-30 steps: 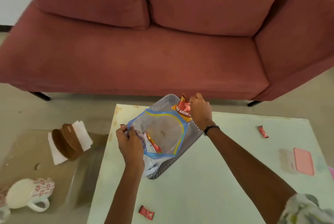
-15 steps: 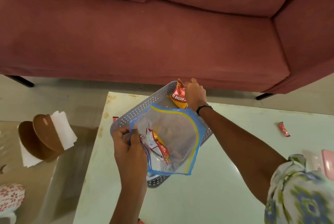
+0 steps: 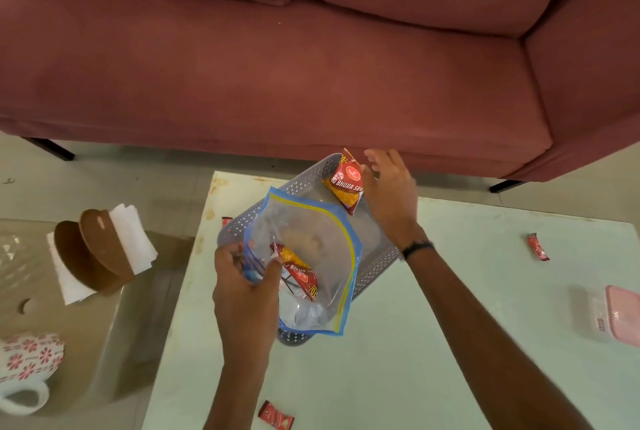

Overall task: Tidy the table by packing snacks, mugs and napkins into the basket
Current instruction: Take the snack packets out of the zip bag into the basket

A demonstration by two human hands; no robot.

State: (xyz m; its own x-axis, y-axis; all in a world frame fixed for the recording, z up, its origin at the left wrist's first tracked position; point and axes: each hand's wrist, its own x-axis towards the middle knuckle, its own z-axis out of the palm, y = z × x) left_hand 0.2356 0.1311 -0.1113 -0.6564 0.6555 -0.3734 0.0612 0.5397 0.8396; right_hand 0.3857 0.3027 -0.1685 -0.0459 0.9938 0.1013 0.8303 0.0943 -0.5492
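Hands: left (image 3: 242, 285) pinches clear blue-edged zip bag (image 3: 313, 256); right (image 3: 389, 190), fingers spread, touches red snack packet (image 3: 348, 183).

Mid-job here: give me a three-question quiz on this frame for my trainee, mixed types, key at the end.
1. True or false: the left hand grips the clear zip bag over the grey basket.
2. Multiple choice: where is the red snack packet near the right hand?
A. on the sofa
B. at the basket's far end
C. on the floor
3. Fill in: the floral mug sits on the low table to the ____ of the pale green table.

Key: 1 true; 2 B; 3 left.
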